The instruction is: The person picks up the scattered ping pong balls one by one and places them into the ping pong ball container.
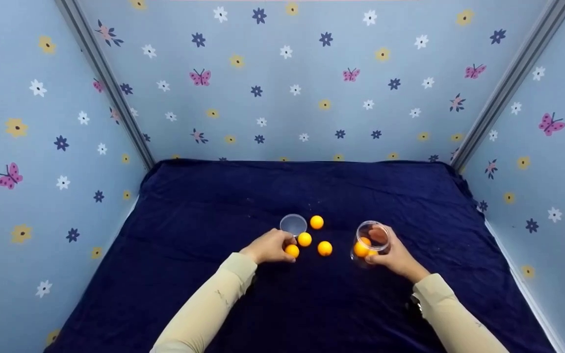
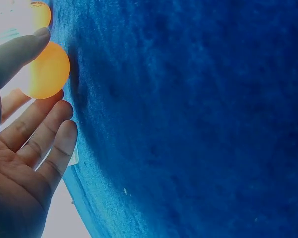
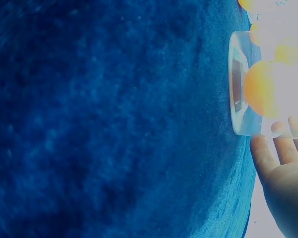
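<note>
— What's the left hand [image 1: 269, 246] doing down there?

— It's closing thumb and fingers around an orange ball [image 1: 292, 250] on the blue cloth [image 1: 204, 220]; in the wrist view the thumb is lying over the ball and the fingers [image 2: 49, 126] are curling in under it, so it's pinching the ball, though I can't tell whether the ball is clear of the cloth.

— And the other hand?

— The right hand [image 1: 394, 255] is wrapping its fingers round a clear cup [image 1: 371, 240], tilting it slightly toward the left hand; one ball in the cup [image 1: 361, 247] is sitting at the bottom.

— How far along are they, would you say?

— Early, I'd judge; one ball is lying in the cup, one is being gripped, and three loose balls are waiting just beyond the left fingertips: one [image 1: 304, 239] almost touching the gripped ball, one [image 1: 324, 248] between the two hands, one [image 1: 316, 222] farther off; a clear lid [image 1: 293, 224] is lying flat just past the left knuckles.
</note>
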`<state>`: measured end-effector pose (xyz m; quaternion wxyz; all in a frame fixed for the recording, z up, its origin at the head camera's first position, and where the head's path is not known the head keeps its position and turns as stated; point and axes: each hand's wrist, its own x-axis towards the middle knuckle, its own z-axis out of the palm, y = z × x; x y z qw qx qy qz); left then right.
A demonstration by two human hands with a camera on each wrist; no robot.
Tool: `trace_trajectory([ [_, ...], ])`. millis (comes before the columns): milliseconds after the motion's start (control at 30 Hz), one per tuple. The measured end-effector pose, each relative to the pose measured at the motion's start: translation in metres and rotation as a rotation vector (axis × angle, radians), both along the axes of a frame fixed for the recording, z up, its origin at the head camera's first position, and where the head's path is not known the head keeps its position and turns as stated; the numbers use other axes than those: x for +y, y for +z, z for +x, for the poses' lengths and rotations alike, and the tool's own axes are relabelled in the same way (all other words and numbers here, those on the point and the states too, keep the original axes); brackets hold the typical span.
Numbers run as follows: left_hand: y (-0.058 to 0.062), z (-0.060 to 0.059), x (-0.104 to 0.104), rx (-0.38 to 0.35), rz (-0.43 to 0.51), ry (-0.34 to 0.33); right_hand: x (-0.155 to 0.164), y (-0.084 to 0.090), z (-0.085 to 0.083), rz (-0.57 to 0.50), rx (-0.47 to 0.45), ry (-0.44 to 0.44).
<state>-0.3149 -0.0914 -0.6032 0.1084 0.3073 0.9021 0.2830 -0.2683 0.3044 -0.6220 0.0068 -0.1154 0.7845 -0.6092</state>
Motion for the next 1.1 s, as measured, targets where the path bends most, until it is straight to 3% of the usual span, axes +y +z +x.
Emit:
trace_trajectory([
  [300, 0.009, -0.001, -0.003, 0.035, -0.001, -0.001, -0.001, 0.001, 0.0, -0.005, 0.002, -0.003],
  [567, 0.02, -0.002, 0.0, -0.005, 0.026, 0.011, -0.001, 0.001, 0.001, -0.001, -0.007, -0.003],
  [833, 0.028, -0.006, 0.005, 0.006, 0.042, 0.019, -0.003, 0.0, 0.002, 0.01, -0.023, -0.013],
  [1100, 0.041, -0.009, 0.017, 0.0, 0.13, 0.008, -0.002, 0.003, 0.003, 0.004, -0.006, -0.014],
])
